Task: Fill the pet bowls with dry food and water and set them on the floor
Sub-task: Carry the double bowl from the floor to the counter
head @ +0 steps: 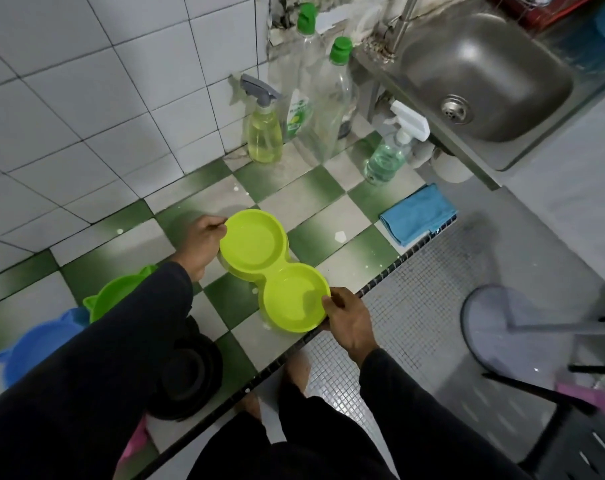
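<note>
Dark sleeves fill the foreground, and both hands are on the lime-green double pet bowl (275, 270). Left hand (204, 244) curls at the far rim, fingers pinching the edge of the far dish; right hand (349, 320) grips the near rim, thumb hooked over the lip. Both dishes look empty. That bowl sits on the green-and-white checkered counter (332, 233), its near end right at the counter's front edge. Just left, under the left sleeve, a green bowl (117, 292), a blue bowl (41, 344) and a black bowl (190, 372) crowd in. Beyond, spray bottles and a blue cloth (419, 214) stand well apart, with bare tiles between. Steel sink (484, 74) upper right.
</note>
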The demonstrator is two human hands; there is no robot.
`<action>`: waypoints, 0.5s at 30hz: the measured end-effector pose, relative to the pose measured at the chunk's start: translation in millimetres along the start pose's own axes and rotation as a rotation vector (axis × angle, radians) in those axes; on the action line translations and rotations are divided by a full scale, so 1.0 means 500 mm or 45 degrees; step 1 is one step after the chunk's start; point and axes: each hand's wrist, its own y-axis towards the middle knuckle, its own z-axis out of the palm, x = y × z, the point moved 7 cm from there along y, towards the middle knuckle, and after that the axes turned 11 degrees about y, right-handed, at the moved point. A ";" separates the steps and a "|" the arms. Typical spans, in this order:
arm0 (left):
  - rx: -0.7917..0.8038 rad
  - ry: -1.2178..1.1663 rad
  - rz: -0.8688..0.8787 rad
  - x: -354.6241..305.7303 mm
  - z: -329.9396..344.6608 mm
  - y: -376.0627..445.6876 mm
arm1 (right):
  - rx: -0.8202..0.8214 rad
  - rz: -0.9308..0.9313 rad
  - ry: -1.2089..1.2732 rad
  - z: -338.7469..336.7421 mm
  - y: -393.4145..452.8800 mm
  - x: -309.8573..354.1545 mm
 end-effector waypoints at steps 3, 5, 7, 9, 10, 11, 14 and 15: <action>0.017 -0.017 0.004 -0.006 0.007 -0.001 | 0.035 0.017 -0.014 -0.001 0.008 -0.004; 0.024 -0.029 0.008 -0.008 0.012 -0.001 | 0.054 0.021 -0.033 -0.004 0.010 -0.003; 0.035 -0.019 0.011 -0.009 0.017 -0.002 | 0.063 0.014 -0.048 -0.005 0.010 0.002; 0.047 -0.006 0.006 -0.010 0.021 -0.007 | 0.053 0.018 -0.069 -0.006 0.011 0.003; 0.049 -0.002 -0.001 -0.009 0.023 -0.009 | 0.047 0.023 -0.081 -0.006 0.011 0.004; 0.045 -0.002 -0.006 -0.005 0.023 -0.008 | 0.045 0.024 -0.083 -0.006 0.011 0.005; 0.033 0.025 0.012 0.002 0.020 -0.008 | 0.051 0.040 -0.098 -0.004 0.015 -0.001; 0.024 0.027 0.016 0.005 0.020 -0.008 | 0.057 0.043 -0.095 -0.004 0.015 0.000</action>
